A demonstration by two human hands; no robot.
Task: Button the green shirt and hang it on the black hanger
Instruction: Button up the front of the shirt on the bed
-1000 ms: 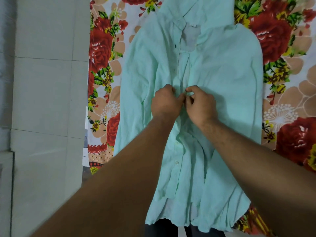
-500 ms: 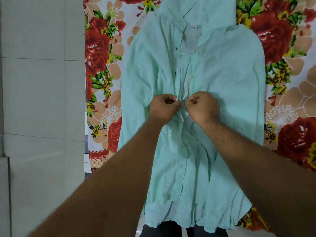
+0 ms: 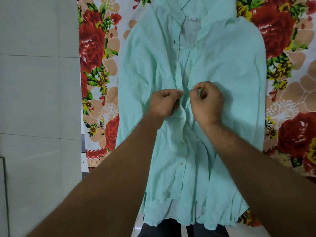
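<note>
The green shirt (image 3: 227, 69) lies front up on a flowered bed sheet, collar at the top. My left hand (image 3: 164, 103) pinches the left placket edge at mid-chest. My right hand (image 3: 206, 103) pinches the right placket edge beside it, a small gap between the two hands. Below them three white buttons sit closed along the placket; the nearest button (image 3: 181, 117) shows just under my hands. Above the hands the front is open up to the collar. No black hanger is in view.
The flowered bed sheet (image 3: 99, 48) covers the bed on both sides of the shirt. A pale tiled floor (image 3: 37, 100) runs along the left. The shirt's hem hangs over the bed's near edge by my dark trousers (image 3: 153, 230).
Both hands have shifted slightly up the placket and drawn a little apart. A fastened button now shows below them where they were pinching before.
</note>
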